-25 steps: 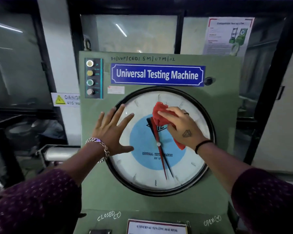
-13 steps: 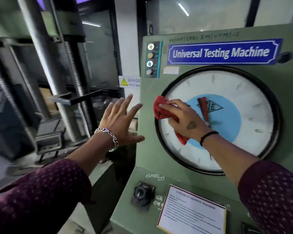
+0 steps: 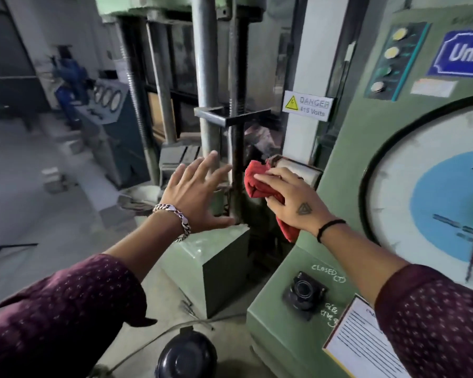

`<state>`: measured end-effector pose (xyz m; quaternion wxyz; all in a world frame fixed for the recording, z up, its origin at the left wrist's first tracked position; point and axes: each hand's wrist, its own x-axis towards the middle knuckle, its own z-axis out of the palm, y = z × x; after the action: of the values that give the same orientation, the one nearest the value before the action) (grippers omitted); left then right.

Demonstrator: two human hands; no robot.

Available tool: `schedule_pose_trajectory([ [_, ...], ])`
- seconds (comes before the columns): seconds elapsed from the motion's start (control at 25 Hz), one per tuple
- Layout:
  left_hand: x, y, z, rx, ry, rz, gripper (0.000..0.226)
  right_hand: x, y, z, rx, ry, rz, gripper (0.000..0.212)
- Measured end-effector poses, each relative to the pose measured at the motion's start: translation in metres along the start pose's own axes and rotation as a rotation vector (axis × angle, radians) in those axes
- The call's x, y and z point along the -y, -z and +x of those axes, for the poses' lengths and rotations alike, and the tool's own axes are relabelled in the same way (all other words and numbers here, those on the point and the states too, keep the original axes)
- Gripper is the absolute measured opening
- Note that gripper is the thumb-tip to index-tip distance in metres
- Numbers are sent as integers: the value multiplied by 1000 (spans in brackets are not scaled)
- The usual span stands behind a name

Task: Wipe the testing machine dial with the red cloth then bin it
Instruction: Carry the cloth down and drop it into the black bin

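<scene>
My right hand (image 3: 290, 199) grips the crumpled red cloth (image 3: 260, 184), held in the air left of the green cabinet, off the dial. The round white dial (image 3: 410, 192) with its blue centre and black rim fills the right edge of the view, partly cut off. My left hand (image 3: 194, 196) hovers open with fingers spread, left of the cloth, holding nothing. No bin is recognisable in view.
Steel columns (image 3: 206, 77) of the loading frame stand behind my hands. A green block (image 3: 216, 263) sits on the floor below them. A black round object (image 3: 186, 356) lies at the bottom. A danger sign (image 3: 307, 105) hangs on the pillar. Grey floor opens to the left.
The view has swung left, away from the dial. My right hand has carried the cloth off the dial face to the cabinet's left side; my left hand left the dial rim and hangs in air.
</scene>
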<state>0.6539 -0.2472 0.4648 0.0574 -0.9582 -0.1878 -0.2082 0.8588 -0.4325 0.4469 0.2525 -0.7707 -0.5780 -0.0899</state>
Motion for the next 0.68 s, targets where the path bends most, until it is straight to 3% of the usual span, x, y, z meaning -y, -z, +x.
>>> schedule_pose_trajectory([
  [0.28, 104, -70, -67, 150, 104, -43, 131, 46, -137, 32, 175, -43, 141, 64],
  [0.68, 183, -191, -184, 423, 246, -174, 136, 82, -315, -1, 390, -133, 259, 64],
])
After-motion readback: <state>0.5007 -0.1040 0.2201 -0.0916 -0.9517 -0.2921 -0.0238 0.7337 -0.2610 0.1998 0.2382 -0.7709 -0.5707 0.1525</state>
